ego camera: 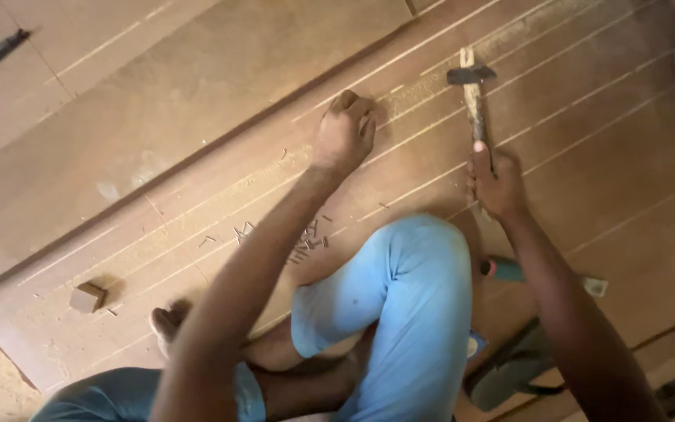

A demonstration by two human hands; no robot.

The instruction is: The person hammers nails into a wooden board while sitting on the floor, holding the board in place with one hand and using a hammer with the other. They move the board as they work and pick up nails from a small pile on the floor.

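The hammer (472,94) was gripped low on its handle by the right hand (495,181), its head above the grooved board (587,141), while the left hand (344,131) was pinched shut at the groove, fingers best kept clear of a square, short blow.

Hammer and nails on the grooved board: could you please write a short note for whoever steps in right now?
Right hand grips the wooden handle of the hammer, head raised over the board.
Left hand is closed, fingertips pressed to a groove on the board; whether it pinches a nail is too small to tell.
Loose nails lie scattered on the board by the bent knee.
A small wood block sits near the board's left end.
A green-handled tool lies beside the right forearm.
Driven nails cannot be made out, so progress is unclear.
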